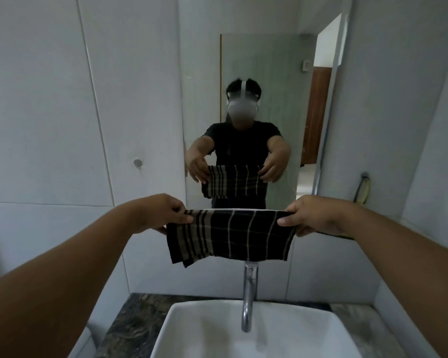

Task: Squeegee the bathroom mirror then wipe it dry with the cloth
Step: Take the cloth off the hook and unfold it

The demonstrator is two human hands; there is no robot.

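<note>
A dark cloth (230, 235) with pale stripes hangs stretched between both hands, just below the mirror's lower edge and above the tap. My left hand (163, 211) pinches its left top corner. My right hand (313, 215) pinches the right top corner. The tall bathroom mirror (264, 60) is on the wall straight ahead and reflects a person holding the same cloth. No squeegee shows in view.
A chrome tap (248, 293) rises behind a white square basin (181, 321) set on a dark marbled counter (130, 326). White tiled walls flank the mirror, with a small metal stud (138, 163) on the left and a hook with a hanging item (363, 189) on the right.
</note>
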